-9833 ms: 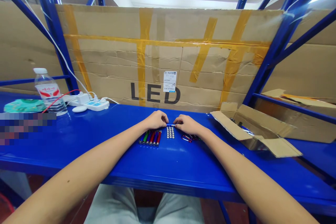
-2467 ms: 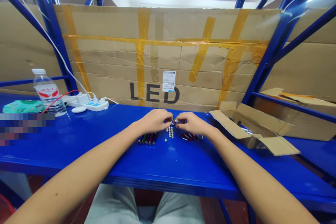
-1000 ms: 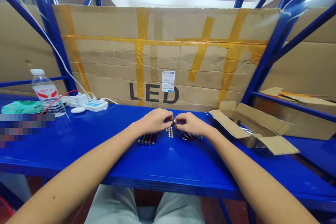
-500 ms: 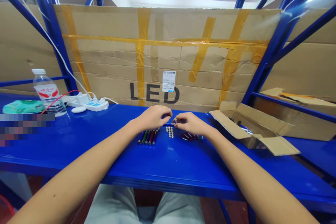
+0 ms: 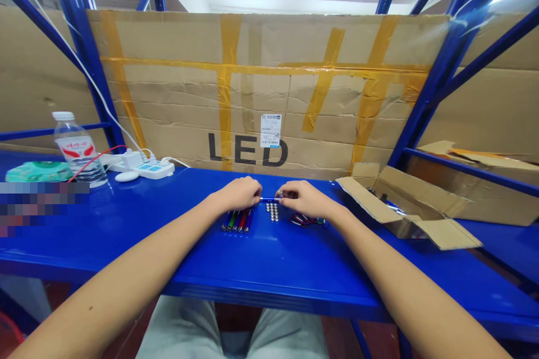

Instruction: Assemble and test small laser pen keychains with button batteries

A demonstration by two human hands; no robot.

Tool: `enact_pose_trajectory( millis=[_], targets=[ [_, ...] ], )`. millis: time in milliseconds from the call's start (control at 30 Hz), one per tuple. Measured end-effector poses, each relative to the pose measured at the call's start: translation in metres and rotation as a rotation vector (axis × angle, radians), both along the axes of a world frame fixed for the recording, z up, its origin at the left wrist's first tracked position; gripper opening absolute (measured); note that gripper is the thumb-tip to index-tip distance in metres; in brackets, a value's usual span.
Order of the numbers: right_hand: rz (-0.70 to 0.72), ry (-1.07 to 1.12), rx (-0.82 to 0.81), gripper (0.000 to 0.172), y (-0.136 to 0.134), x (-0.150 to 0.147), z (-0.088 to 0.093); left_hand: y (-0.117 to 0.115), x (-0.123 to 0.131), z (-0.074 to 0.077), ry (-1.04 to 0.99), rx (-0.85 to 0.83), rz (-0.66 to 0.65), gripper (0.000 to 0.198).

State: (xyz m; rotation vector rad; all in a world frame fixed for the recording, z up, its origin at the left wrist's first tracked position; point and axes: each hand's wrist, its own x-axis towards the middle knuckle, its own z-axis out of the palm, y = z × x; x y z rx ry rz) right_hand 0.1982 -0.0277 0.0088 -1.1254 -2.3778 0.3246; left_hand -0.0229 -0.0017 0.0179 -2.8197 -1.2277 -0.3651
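A slim blue metallic tube (image 5: pixel 269 199) lies level between my two hands. My left hand (image 5: pixel 243 193) has its fingers closed on the tube's left end. At the other end, my right hand (image 5: pixel 298 196) pinches the tube between thumb and fingers. Just below the tube are several small round silver pieces (image 5: pixel 274 212) in rows. Several coloured tubes (image 5: pixel 238 221) lie side by side beneath my left hand, green, red and purple among them. Under my right hand is a loose group of small red and green metallic pieces (image 5: pixel 304 220).
An open cardboard box (image 5: pixel 404 202) with parts inside sits at the right. At the left are a water bottle (image 5: pixel 80 148), a green packet (image 5: pixel 39 171) and a power strip (image 5: pixel 154 168). A large cardboard panel (image 5: pixel 177 101) stands behind the blue table (image 5: pixel 269 269).
My left hand has moved slightly left and down, its fingers now closed at the tube's left end. More of the blue tube shows between the hands. My right hand has hardly moved.
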Motion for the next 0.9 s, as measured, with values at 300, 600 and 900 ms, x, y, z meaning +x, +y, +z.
enact_pose_trajectory(
  millis=[300, 600, 900],
  targets=[
    [0.034, -0.067, 0.073, 0.012, -0.001, -0.004, -0.003, -0.013, 0.02, -0.001, -0.493, -0.057, -0.17, 0.015],
    [0.06, -0.041, 0.138, 0.017, 0.004, -0.006, -0.01, -0.011, 0.019, -0.002, -0.459, -0.015, -0.159, 0.012],
    [0.058, 0.188, 0.282, 0.015, 0.009, -0.008, -0.02, -0.013, 0.023, -0.002, -0.579, -0.013, -0.108, 0.01]
  ],
)
